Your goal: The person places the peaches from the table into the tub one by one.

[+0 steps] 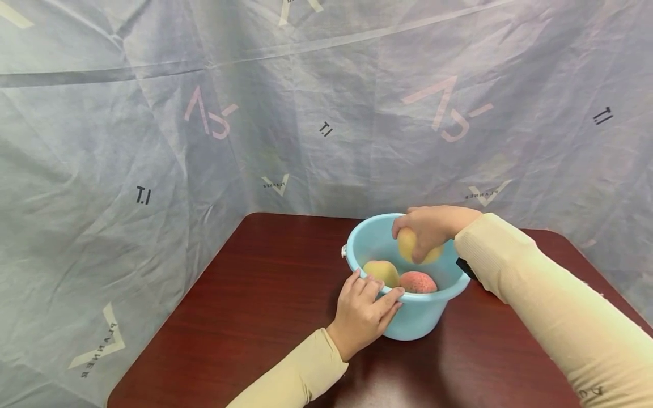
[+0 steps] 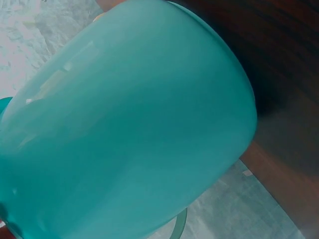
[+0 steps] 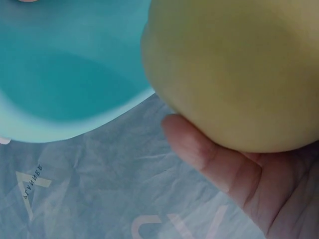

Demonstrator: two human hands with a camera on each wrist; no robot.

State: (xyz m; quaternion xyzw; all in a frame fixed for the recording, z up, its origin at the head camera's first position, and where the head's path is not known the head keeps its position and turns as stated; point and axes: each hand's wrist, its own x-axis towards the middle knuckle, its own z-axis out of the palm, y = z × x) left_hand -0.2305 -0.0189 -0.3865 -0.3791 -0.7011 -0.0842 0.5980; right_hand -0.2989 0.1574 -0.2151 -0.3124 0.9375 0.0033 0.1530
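A light blue bucket (image 1: 413, 317) stands on the dark red table. My left hand (image 1: 361, 311) grips its near rim, fingers hooked over the edge. Over the bucket's mouth, my right hand (image 1: 433, 224) holds a smooth yellow fruit (image 1: 407, 243) from above. Seen from the right wrist, the yellow fruit (image 3: 239, 74) is large and rounded, with the thumb (image 3: 189, 142) along its side. Inside the bucket lie a yellow-green fruit (image 1: 381, 272) with a pinkish top and a red speckled fruit (image 1: 418, 281), side by side near the front wall. The bucket's outer wall (image 2: 129, 119) fills most of the left wrist view.
The glossy wooden table (image 1: 245, 300) extends to the left of the bucket. Grey printed sheeting (image 1: 306, 113) hangs behind it and along the left side. A white handle mount (image 1: 344, 251) sticks out from the bucket's left rim.
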